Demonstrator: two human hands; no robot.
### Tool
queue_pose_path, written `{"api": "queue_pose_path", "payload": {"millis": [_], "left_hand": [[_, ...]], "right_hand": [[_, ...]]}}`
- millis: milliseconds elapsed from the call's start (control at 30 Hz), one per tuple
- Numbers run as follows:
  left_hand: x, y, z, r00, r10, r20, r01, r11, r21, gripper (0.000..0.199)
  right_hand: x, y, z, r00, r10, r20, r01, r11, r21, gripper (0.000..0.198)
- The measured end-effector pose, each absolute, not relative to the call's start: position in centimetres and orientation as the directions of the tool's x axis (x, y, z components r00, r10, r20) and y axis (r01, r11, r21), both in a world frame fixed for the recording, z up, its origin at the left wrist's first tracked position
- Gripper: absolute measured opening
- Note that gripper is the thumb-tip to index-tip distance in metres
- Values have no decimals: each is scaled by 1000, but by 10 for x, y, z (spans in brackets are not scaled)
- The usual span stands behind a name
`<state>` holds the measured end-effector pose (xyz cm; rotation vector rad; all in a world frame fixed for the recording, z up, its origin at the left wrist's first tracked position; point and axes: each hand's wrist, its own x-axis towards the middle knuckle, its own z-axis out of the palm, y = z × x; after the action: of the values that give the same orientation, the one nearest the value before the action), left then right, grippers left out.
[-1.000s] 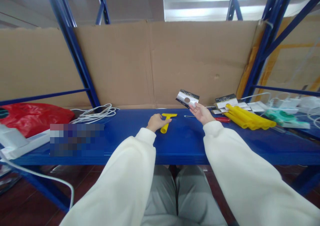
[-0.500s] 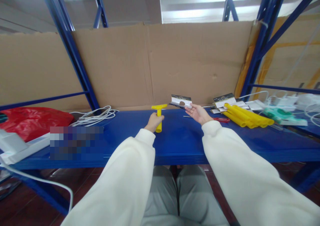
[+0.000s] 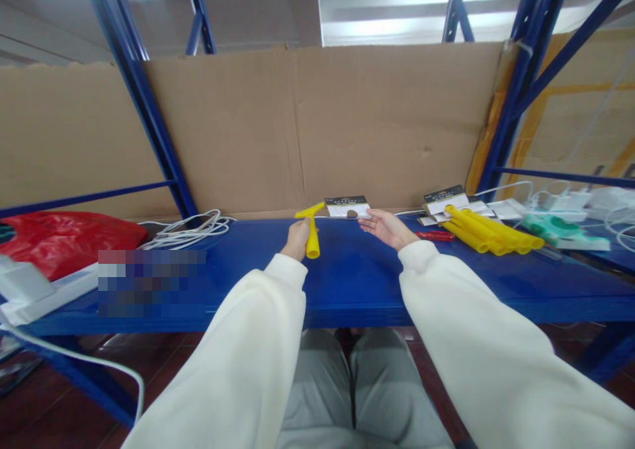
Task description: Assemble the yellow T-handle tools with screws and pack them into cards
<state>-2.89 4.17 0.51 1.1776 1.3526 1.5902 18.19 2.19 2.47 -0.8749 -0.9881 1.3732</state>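
My left hand (image 3: 296,239) is closed round a yellow T-shaped plastic tool (image 3: 312,237), a hollow handle with a narrow crossbar head. The head is tilted, its right end higher and close to a card. That folded black-and-white packaging card (image 3: 346,206) has a round hole near its lower edge. My right hand (image 3: 389,227) pinches the card's right edge between thumb and fingers, above the back of the blue table. Both hands are held a little apart, with the card and the tool's head between them.
Several yellow tools (image 3: 491,231) lie in a row at right, beside more black-and-white cards (image 3: 445,199). A red-handled item (image 3: 435,236) lies near my right wrist. At left are coiled white cable (image 3: 191,231), a red bag (image 3: 74,237) and a power strip (image 3: 59,293). Cardboard (image 3: 317,125) stands behind.
The card has moved left toward the yellow tool and turned so its printed face shows more. The tool has tilted in my left hand, its head now slanting up to the right.
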Motion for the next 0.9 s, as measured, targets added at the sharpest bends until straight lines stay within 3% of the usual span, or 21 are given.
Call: {"api": "queue_pose_path", "payload": {"millis": [133,267,467,700,900], "left_hand": [[-26,40,11,-351,936,10,-158,-70,985,20],[-26,37,14,-387,919,-72,-300,-52,952,18],[-27,31,18,-435,897,-74,-393,-115,912,13],[-30,34,22,-628,773,-87,-410,-235,881,10],[-29,31,24,-616,783,-87,-430,-242,870,12]], "right_hand": [[180,19,26,-72,996,61,-371,30,-928,20],[180,18,25,-109,990,87,-373,41,-927,20],[179,16,24,-169,980,103,-377,32,-926,22],[181,21,23,-152,983,101,-361,40,-932,26],[180,25,18,-188,975,118,-313,54,-948,26]]}}
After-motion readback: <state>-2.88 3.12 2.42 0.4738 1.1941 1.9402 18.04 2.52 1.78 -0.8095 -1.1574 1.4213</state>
